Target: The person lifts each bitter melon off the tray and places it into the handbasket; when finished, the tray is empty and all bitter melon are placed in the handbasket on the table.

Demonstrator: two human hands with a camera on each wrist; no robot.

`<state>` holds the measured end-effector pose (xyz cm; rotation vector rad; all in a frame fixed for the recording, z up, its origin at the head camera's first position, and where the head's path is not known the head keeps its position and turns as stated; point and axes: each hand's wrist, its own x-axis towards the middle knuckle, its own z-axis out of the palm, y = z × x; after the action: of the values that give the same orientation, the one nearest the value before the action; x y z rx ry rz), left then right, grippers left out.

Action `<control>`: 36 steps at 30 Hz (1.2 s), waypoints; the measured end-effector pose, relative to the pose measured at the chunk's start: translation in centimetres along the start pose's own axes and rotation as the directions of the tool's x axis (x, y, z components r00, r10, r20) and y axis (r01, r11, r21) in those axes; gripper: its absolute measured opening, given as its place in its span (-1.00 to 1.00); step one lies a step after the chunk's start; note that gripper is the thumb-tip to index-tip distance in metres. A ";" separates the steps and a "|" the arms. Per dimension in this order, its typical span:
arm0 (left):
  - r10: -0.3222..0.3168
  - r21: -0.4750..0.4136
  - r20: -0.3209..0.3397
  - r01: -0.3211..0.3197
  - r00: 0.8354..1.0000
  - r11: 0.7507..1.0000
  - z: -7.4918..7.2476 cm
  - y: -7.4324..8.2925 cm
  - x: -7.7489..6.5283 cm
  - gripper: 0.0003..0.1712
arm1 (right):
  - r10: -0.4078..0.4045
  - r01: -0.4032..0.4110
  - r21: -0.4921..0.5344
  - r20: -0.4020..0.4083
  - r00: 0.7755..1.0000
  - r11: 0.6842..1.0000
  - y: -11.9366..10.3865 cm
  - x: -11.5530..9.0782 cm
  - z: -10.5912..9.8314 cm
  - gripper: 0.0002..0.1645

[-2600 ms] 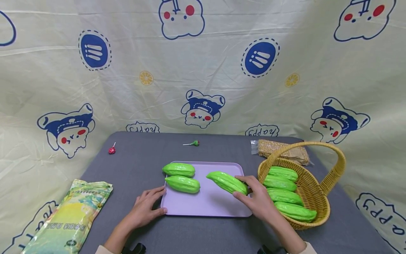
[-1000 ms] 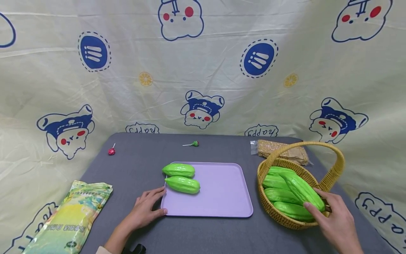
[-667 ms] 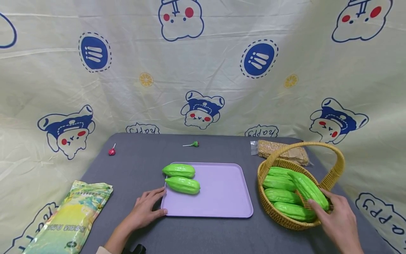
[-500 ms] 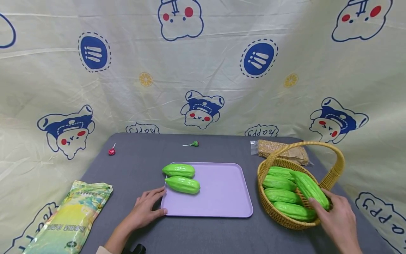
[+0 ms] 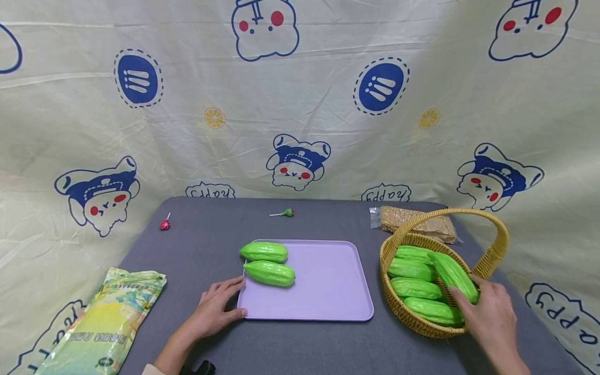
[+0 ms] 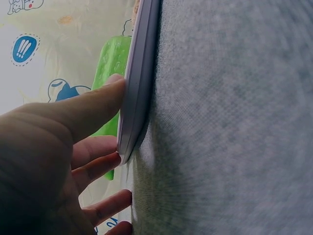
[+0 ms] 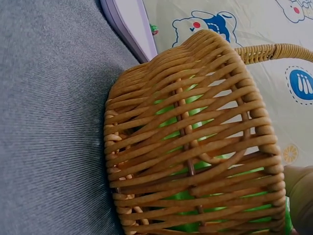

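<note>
My right hand grips the near end of a ribbed green bitter melon, thumb on its left side. The melon lies slantwise inside the yellow wicker basket, beside several more bitter melons in a row. In the right wrist view the basket wall hides most of the hand. My left hand touches the left edge of a lilac tray; the left wrist view shows its thumb and fingertips against the rim. Two bitter melons lie on the tray's left side.
A red lollipop and a green lollipop lie towards the back of the grey table. A clear bag of grain sits behind the basket. At the left lies a yellow-green packet.
My right hand has carried a bitter melon from the tray's right side into the basket. In the last half second it shifted slightly left with it. The left hand has stayed put.
</note>
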<state>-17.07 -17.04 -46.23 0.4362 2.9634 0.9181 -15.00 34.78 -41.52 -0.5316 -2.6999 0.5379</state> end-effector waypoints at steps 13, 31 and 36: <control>-0.013 0.004 0.010 0.013 1.000 1.000 -0.2 0.1 -0.1 -0.28 | -0.068 0.067 -0.020 -0.042 0.997 0.998 0.1 0.2 0.3 -0.30; -0.011 0.009 0.006 0.011 1.000 1.000 0.0 -0.1 -0.1 -0.28 | -0.100 0.099 -0.020 -0.044 0.994 0.995 0.3 0.1 0.7 -0.30; -0.012 0.006 0.005 0.012 1.000 1.000 0.0 -0.1 0.0 -0.28 | -0.127 0.127 0.000 -0.063 0.990 0.992 0.2 -0.1 0.6 -0.29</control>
<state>-17.08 -17.09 -46.25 0.4193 2.9613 0.9059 -15.02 34.77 -42.15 -0.3657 -2.6498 0.4830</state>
